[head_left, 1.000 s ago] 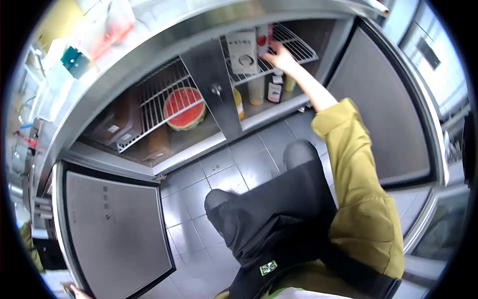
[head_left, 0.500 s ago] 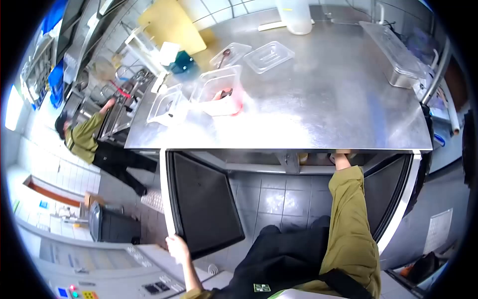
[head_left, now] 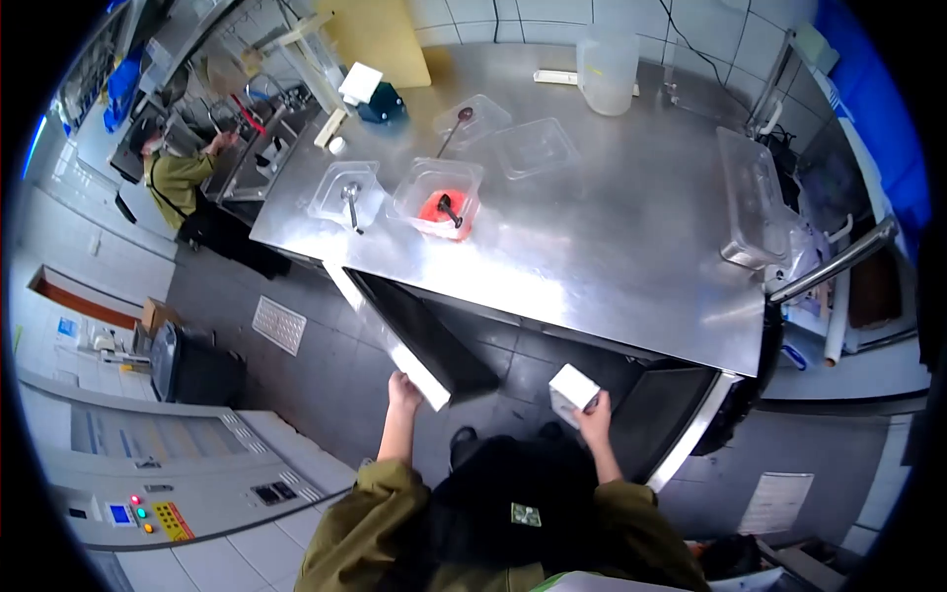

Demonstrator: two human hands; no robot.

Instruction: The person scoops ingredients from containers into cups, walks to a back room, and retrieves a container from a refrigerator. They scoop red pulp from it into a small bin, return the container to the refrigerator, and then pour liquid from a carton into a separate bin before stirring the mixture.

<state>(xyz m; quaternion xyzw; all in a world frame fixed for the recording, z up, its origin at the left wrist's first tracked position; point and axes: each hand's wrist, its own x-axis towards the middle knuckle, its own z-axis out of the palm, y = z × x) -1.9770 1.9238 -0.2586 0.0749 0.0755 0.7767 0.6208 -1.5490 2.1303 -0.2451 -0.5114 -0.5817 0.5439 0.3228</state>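
My left hand (head_left: pixel 402 392) is closed on the outer edge of the left fridge door (head_left: pixel 390 340), which hangs partly open below the counter, its dark inner side facing right. My right hand (head_left: pixel 594 416) grips a white box-shaped carton (head_left: pixel 573 386) in front of the counter, above the floor. The right fridge door (head_left: pixel 695 434) stands open beside that hand. On the steel counter (head_left: pixel 612 217), a clear tub (head_left: pixel 410 202) contains red food and a dark-handled utensil (head_left: pixel 450 210). Left of it, another clear tub (head_left: pixel 330 197) has a metal ladle (head_left: pixel 350 202) in it.
Clear lids (head_left: pixel 538 148), a tall translucent jug (head_left: pixel 607 74) and a yellow board (head_left: pixel 380 44) are farther back. A long clear-lidded container (head_left: pixel 750 197) lies at the right. A co-worker (head_left: pixel 182 183) stands at the far-left sink. A control panel (head_left: pixel 148 513) is at lower left.
My right hand has come out from under the counter with the white carton. My left hand has swung the left door partway inward. The view has turned and shifted.
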